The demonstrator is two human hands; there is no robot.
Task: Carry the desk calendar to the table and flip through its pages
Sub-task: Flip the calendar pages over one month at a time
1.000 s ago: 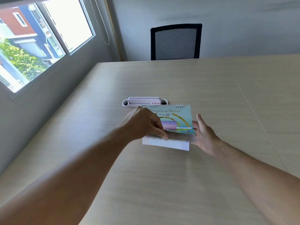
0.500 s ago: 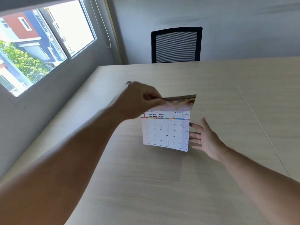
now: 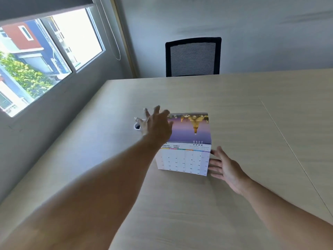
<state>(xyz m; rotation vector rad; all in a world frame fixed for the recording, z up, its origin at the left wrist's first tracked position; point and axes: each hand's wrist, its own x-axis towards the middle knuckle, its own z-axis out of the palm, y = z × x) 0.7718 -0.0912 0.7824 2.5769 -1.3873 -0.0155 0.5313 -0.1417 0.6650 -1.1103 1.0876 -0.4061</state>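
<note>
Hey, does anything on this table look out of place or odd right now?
Only one thing: the flipped-over page of the desk calendar shows its photo upside down, which is normal for a page turned over the rings. The January grid faces the person. Nothing looks spilled or damaged.

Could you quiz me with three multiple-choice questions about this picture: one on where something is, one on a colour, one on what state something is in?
1. Where does the calendar stand?
A. on the table
B. on the chair
C. on the windowsill

2. What colour is the chair's frame?
A. white
B. black
C. red

3. How is the left hand?
A. in a fist
B. open, fingers spread
C. holding a pen

Answers: 1 A, the calendar sits on the pale wood; 2 B, a dark rim surrounds the striped mesh; 3 B, the fingers fan out beside the flipped-over page.
</note>
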